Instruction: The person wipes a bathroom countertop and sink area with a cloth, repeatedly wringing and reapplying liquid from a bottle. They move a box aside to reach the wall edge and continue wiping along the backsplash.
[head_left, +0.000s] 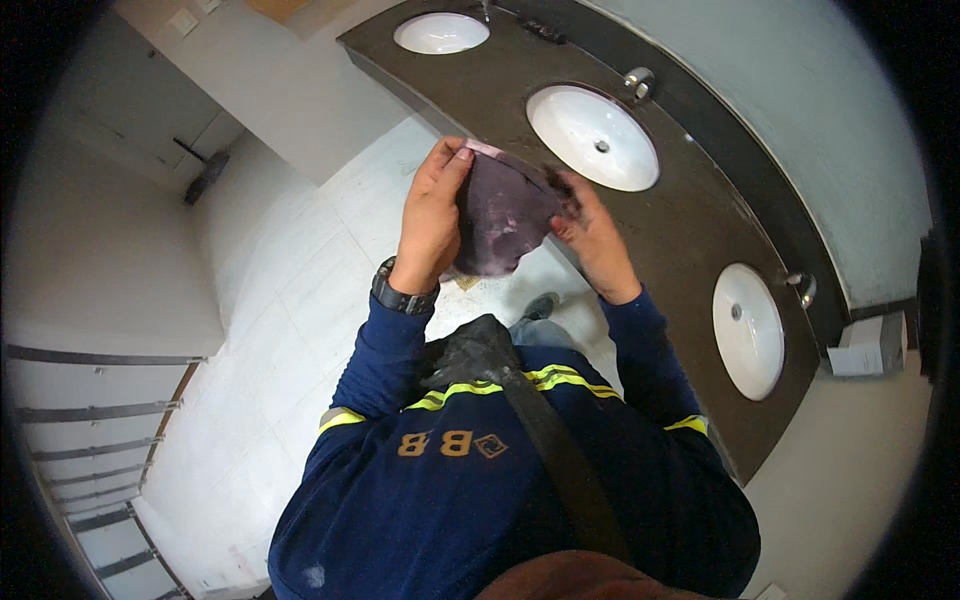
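Observation:
A dark purple cloth (500, 205) with pale pinkish patches is stretched between my two hands in front of my chest. My left hand (433, 205), with a black watch on its wrist, pinches the cloth's upper left edge between thumb and fingers. On the opposite side my right hand (595, 235) grips the right edge. Its fingers look dark and slightly blurred, partly hidden by the fabric. The lower edge of the cloth hangs loose.
A dark countertop (690, 225) curves along the right, with a middle basin (560, 120), a far basin (420, 38) and a near-right basin (765, 360). Metal taps (640, 82) stand behind them. A white box (868, 347) sits at the counter's right end. A dark-headed floor tool (207, 178) lies far left.

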